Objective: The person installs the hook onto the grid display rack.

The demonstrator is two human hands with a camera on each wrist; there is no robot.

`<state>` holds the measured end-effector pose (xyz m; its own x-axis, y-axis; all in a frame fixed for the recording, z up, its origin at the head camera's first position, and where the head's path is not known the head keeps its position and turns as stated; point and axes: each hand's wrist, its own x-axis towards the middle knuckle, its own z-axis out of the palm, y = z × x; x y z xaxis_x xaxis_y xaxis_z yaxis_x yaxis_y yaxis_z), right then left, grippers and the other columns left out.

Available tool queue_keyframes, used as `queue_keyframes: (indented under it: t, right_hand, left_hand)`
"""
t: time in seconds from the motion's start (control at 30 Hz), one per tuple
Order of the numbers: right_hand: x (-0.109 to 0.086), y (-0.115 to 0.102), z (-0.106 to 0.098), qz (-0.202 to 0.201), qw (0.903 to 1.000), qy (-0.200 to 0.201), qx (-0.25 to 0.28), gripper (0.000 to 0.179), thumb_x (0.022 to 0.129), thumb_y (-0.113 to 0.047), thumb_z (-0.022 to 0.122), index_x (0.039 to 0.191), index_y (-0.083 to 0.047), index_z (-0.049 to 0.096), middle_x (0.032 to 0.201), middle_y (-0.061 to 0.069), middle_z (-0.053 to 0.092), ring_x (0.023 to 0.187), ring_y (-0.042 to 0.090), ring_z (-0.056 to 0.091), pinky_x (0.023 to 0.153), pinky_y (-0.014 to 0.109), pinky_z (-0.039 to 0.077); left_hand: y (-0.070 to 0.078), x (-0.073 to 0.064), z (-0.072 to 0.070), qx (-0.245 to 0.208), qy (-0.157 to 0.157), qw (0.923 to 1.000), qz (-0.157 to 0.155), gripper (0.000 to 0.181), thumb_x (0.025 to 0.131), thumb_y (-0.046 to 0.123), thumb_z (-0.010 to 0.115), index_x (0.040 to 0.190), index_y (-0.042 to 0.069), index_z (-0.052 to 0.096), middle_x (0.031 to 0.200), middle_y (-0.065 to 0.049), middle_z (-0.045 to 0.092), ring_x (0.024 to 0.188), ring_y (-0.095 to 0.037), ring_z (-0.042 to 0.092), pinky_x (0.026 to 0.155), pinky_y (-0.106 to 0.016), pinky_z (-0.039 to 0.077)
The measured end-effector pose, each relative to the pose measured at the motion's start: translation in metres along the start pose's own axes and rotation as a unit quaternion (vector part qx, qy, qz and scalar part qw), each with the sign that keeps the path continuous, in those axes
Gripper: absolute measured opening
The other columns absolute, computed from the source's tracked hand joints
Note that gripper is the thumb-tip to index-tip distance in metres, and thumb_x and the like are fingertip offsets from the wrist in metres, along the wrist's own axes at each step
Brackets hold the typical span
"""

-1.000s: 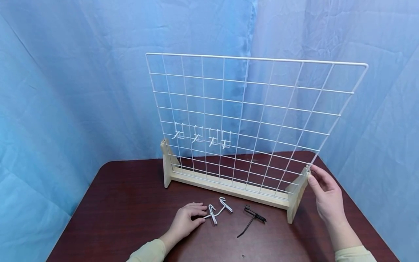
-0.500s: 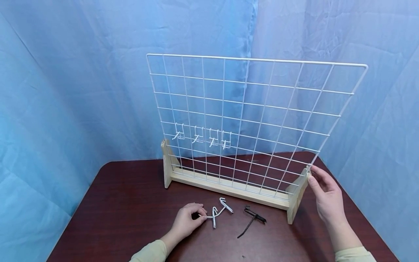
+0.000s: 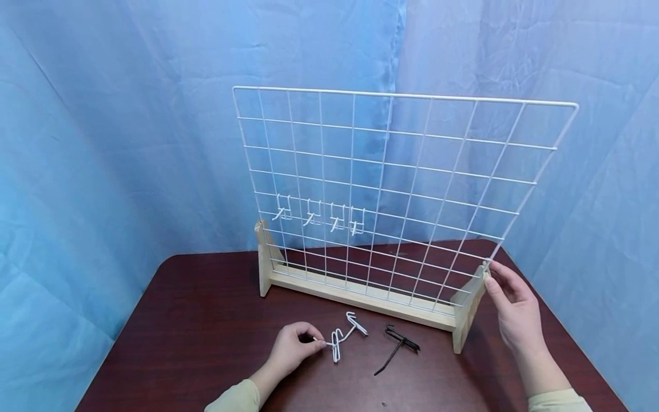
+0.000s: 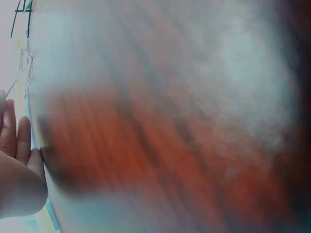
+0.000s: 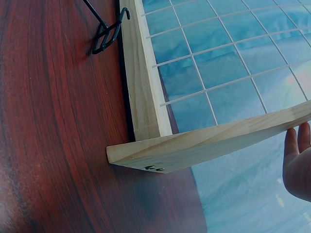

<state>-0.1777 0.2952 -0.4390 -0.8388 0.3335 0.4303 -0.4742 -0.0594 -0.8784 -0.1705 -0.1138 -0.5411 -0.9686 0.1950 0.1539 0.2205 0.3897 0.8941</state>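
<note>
My left hand [image 3: 292, 348] pinches the arm of a white wire hook [image 3: 336, 347] between thumb and fingers, low over the table. A second white hook [image 3: 356, 325] lies just beyond it, their wires overlapping in the head view. My right hand [image 3: 519, 317] grips the top of the wooden stand's right end piece [image 3: 465, 312], at the edge of the white wire grid panel [image 3: 407, 189]. Several white hooks [image 3: 311, 218] hang in a row on the panel's lower left. In the left wrist view, the left hand [image 4: 19, 160] shows only at the edge.
A black hook [image 3: 400, 342] lies on the dark red table [image 3: 206, 332] in front of the stand's wooden base bar [image 3: 360, 292]. The stand's left end piece [image 3: 263, 257] rises at the far side. Blue curtains [image 3: 154, 114] hang behind the table.
My left hand has drawn the nearer white hook slightly and turned it, its fingers curling closer round the arm. My right hand keeps its place on the stand.
</note>
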Motion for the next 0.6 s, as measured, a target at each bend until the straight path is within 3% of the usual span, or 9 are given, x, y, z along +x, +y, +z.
queue_keyframes:
  t: [0.17,0.3,0.6]
  right_hand:
    - [0.0,0.0,0.0,0.0,1.0,0.0,0.007,0.035,0.094,0.014,0.053,0.129,0.009,0.06,0.109,-0.002,0.068,0.096,0.008,0.061,0.081,0.013,0.049]
    - [0.0,0.001,-0.001,0.0,0.9999,-0.002,0.012,0.036,0.094,0.014,0.053,0.129,0.009,0.06,0.109,-0.002,0.068,0.096,0.008,0.061,0.081,0.013,0.049]
    - [0.0,0.001,0.0,-0.001,1.0,0.0,0.007,0.035,0.095,0.014,0.053,0.129,0.009,0.059,0.11,-0.001,0.068,0.096,0.009,0.06,0.08,0.013,0.049]
  left_hand:
    - [0.011,-0.001,-0.001,-0.038,0.016,0.9987,-0.03,0.011,0.076,0.006,0.083,0.077,0.006,0.073,0.074,0.002,0.067,0.068,-0.005,0.053,0.064,-0.02,0.044]
    - [0.007,0.0,0.0,-0.05,0.022,0.9979,-0.037,0.011,0.075,0.005,0.084,0.078,0.006,0.074,0.074,0.001,0.067,0.068,-0.004,0.053,0.063,-0.02,0.044]
    - [0.01,0.001,-0.003,-0.015,0.024,0.9988,-0.04,0.01,0.074,0.009,0.085,0.076,0.009,0.075,0.071,0.004,0.067,0.065,-0.003,0.052,0.061,-0.021,0.045]
